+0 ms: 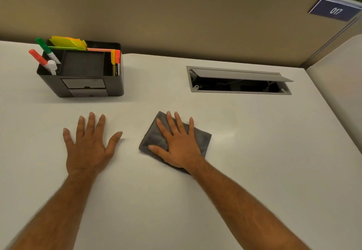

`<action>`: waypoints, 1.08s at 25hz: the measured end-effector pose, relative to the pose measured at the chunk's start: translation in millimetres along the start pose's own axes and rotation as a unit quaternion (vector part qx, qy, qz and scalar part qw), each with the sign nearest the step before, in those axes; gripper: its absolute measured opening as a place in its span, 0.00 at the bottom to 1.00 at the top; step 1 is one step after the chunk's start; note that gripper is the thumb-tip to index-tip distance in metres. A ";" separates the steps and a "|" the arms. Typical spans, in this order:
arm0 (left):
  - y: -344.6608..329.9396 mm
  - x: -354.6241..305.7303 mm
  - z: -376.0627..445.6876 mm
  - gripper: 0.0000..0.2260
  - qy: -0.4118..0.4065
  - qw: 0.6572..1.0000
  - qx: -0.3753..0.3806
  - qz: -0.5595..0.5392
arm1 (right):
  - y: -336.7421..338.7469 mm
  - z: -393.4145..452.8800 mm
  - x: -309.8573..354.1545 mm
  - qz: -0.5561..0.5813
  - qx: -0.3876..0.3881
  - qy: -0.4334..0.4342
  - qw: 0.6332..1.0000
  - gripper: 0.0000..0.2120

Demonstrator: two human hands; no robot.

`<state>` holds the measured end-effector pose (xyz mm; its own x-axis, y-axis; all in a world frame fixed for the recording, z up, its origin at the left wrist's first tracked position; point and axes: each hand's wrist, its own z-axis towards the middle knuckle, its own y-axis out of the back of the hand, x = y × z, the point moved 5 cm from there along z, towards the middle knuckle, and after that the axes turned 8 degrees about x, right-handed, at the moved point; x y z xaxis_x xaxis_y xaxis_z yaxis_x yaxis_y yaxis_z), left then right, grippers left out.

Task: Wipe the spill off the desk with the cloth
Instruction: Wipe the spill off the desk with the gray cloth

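Currently the wiping step is in hand. You work on the white table (244, 171), which fills the lower frame; no liquid can be made out on it. The grey cloth (156, 138) lies folded at centre frame. Your right hand (181, 148) presses it flat: the grip is open, fingers straight, cloth directly beneath the palm. Your left hand (89, 146) rests spread at centre left, holding nothing. Next, slide the cloth under steady downward pressure.

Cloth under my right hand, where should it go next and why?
Probably slide the cloth right: the right hand presses it flat, and a faint sheen on the desk lies just beside it, possibly leftover spill. The left hand braces flat.
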<state>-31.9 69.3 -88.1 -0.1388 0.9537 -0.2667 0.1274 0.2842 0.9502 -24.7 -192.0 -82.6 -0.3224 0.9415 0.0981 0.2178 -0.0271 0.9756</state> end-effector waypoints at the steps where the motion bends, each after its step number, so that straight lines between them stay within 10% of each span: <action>1: -0.3 0.3 -0.1 0.41 0.001 1.000 0.001 0.001 | -1.4 -7.5 -2.7 -0.001 -0.004 0.012 1.000 0.41; 15: -3.0 3.5 0.7 0.40 -0.001 1.000 -0.006 -0.008 | 0.8 -76.9 -147.2 0.001 0.023 -0.164 0.986 0.39; 27: -2.2 -0.6 -0.3 0.41 0.002 1.000 -0.006 0.013 | -16.0 -111.5 -78.6 0.030 0.015 -0.207 0.978 0.43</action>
<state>-32.4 68.1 -90.0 -0.1387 0.9603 -0.2421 0.1198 0.2590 0.9584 -105.6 -303.0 -84.0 0.0910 0.9940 0.0608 0.2532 -0.0822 0.9639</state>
